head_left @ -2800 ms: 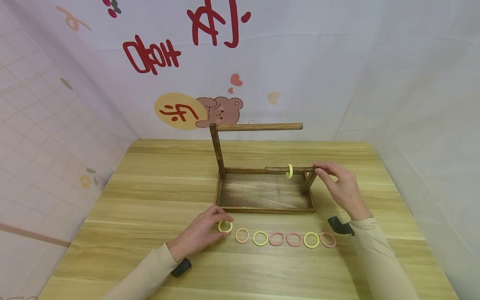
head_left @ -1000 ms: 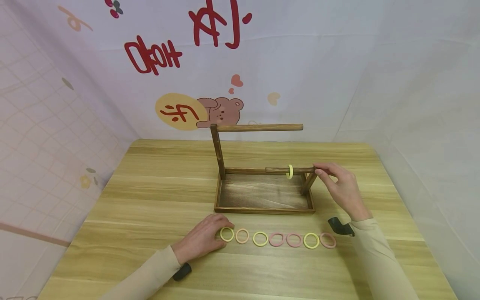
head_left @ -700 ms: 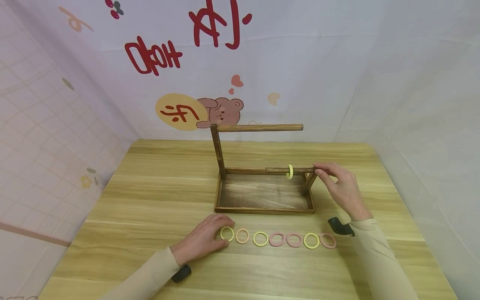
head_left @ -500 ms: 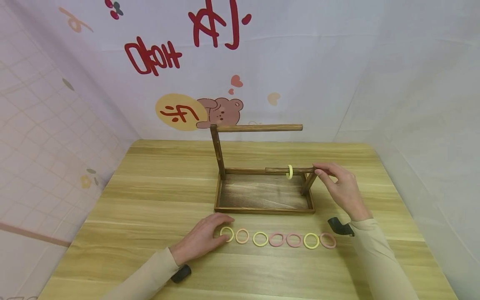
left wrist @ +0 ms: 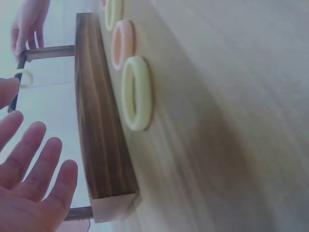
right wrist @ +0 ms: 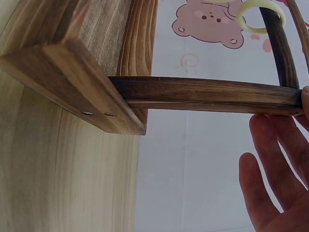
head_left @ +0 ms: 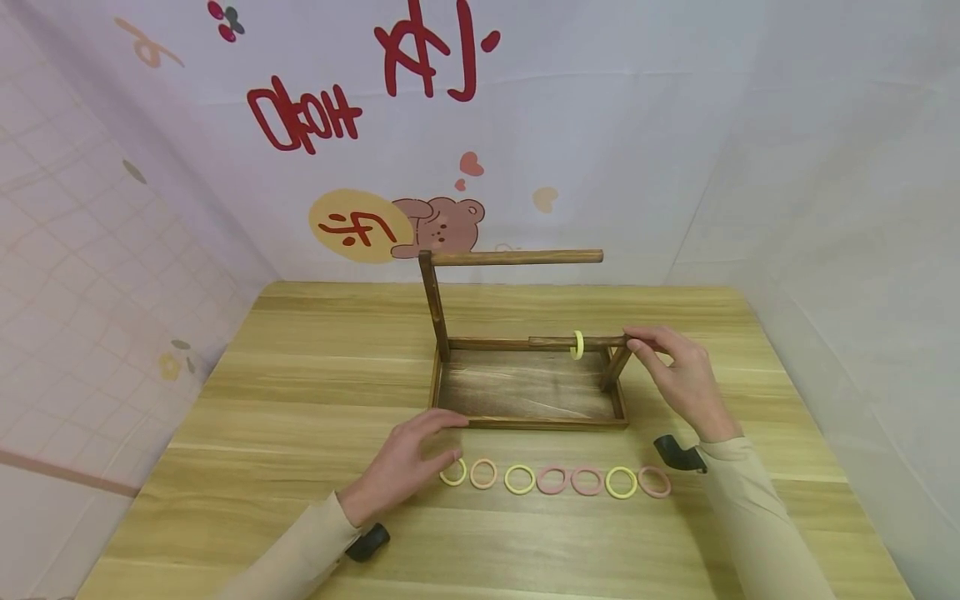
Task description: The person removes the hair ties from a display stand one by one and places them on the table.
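A dark wooden rack point(head_left: 528, 422) has a tray base, a tall left post with a long upper bar, and a shorter right post with a lower bar. One yellow ring point(head_left: 577, 345) hangs on that lower bar. My right hand point(head_left: 684, 375) pinches the top of the short post, where the bar meets it. Just above the leftmost yellow ring point(left wrist: 137, 94) is my left hand point(head_left: 405, 462), its fingers spread and nothing held. In the head view the thumb hides part of this ring, which lies flat on the table.
Rightward from it, a row of rings lies in front of the rack: an orange ring point(head_left: 483, 474), a yellow ring point(head_left: 520, 492), two pink rings, another yellow ring point(head_left: 621, 495) and a pink ring point(head_left: 655, 493). A patterned curtain point(head_left: 600, 125) stands behind the wooden table point(head_left: 315, 358).
My left hand set the leftmost yellow ring down at the row's left end, let go, and has lifted with its fingers opening. My right hand stays on the rack.
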Action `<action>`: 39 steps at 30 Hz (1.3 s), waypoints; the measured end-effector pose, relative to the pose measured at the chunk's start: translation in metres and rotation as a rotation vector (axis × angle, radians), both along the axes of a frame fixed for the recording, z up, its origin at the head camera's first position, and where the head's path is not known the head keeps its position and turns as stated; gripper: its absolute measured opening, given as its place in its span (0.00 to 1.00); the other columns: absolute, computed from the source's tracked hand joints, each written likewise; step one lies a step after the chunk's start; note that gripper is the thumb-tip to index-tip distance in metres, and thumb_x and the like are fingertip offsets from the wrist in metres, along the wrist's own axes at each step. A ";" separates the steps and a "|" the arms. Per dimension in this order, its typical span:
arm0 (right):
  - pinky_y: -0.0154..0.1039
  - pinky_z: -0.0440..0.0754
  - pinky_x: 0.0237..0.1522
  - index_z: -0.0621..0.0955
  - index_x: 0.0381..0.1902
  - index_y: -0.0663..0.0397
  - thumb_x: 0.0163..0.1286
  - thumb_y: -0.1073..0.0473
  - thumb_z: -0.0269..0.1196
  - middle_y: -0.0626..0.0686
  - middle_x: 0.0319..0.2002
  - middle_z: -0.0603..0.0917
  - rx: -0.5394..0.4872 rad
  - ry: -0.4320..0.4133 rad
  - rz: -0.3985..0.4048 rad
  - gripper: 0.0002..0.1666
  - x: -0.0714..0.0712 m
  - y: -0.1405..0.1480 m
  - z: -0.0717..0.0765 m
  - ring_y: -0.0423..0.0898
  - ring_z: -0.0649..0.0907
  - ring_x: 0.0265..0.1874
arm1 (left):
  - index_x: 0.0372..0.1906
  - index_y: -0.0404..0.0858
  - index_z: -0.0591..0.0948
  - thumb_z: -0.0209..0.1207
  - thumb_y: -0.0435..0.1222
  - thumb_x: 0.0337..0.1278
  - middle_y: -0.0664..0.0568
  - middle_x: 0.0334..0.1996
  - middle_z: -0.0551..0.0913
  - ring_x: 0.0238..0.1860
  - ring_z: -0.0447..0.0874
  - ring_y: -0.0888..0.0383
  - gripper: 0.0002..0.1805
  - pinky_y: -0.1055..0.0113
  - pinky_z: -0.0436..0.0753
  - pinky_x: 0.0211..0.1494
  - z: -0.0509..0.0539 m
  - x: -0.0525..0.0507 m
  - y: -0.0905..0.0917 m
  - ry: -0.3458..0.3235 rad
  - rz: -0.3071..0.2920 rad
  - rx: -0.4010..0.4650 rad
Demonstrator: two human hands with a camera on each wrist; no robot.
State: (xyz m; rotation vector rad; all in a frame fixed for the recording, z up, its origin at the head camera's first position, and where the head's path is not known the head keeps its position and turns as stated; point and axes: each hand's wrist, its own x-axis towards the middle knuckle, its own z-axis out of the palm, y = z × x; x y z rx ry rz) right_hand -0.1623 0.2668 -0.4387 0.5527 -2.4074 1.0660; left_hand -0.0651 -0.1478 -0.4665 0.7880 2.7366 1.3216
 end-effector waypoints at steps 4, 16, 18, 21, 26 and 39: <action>0.19 0.74 0.50 0.88 0.53 0.57 0.70 0.68 0.69 0.54 0.46 0.90 -0.001 0.009 -0.001 0.14 0.000 0.001 -0.001 0.27 0.81 0.46 | 0.62 0.39 0.82 0.70 0.33 0.63 0.52 0.61 0.83 0.63 0.81 0.51 0.23 0.48 0.79 0.66 0.005 -0.001 0.003 0.005 0.020 0.016; 0.20 0.74 0.49 0.88 0.53 0.56 0.70 0.68 0.69 0.54 0.46 0.90 -0.004 0.012 0.001 0.14 0.000 0.001 -0.001 0.27 0.81 0.46 | 0.64 0.45 0.82 0.71 0.38 0.63 0.56 0.62 0.82 0.63 0.80 0.53 0.24 0.47 0.79 0.65 0.021 -0.008 0.017 0.016 0.047 0.101; 0.20 0.74 0.49 0.88 0.53 0.56 0.70 0.67 0.69 0.54 0.47 0.90 -0.003 0.010 0.001 0.14 0.000 0.000 -0.001 0.28 0.81 0.46 | 0.64 0.45 0.82 0.71 0.39 0.64 0.56 0.62 0.82 0.63 0.80 0.54 0.24 0.48 0.79 0.64 0.024 -0.009 0.020 0.006 0.048 0.118; 0.20 0.74 0.49 0.88 0.53 0.56 0.70 0.67 0.69 0.54 0.47 0.90 -0.001 0.005 0.000 0.14 0.001 0.001 -0.001 0.28 0.82 0.46 | 0.65 0.45 0.82 0.70 0.41 0.66 0.58 0.62 0.82 0.61 0.81 0.55 0.24 0.48 0.80 0.63 0.026 -0.011 0.024 0.001 0.056 0.140; 0.20 0.74 0.49 0.88 0.53 0.56 0.70 0.67 0.69 0.54 0.47 0.90 0.001 0.002 -0.005 0.14 0.001 0.001 0.000 0.28 0.82 0.46 | 0.66 0.42 0.81 0.70 0.40 0.65 0.57 0.61 0.83 0.60 0.82 0.54 0.26 0.46 0.79 0.63 0.029 -0.015 0.034 -0.002 0.064 0.202; 0.20 0.74 0.50 0.88 0.53 0.56 0.70 0.67 0.69 0.54 0.47 0.90 0.014 0.013 -0.001 0.14 0.000 0.001 0.000 0.33 0.83 0.46 | 0.67 0.40 0.80 0.70 0.30 0.63 0.49 0.66 0.79 0.65 0.78 0.52 0.27 0.53 0.76 0.69 0.037 -0.029 0.062 -0.009 0.055 0.450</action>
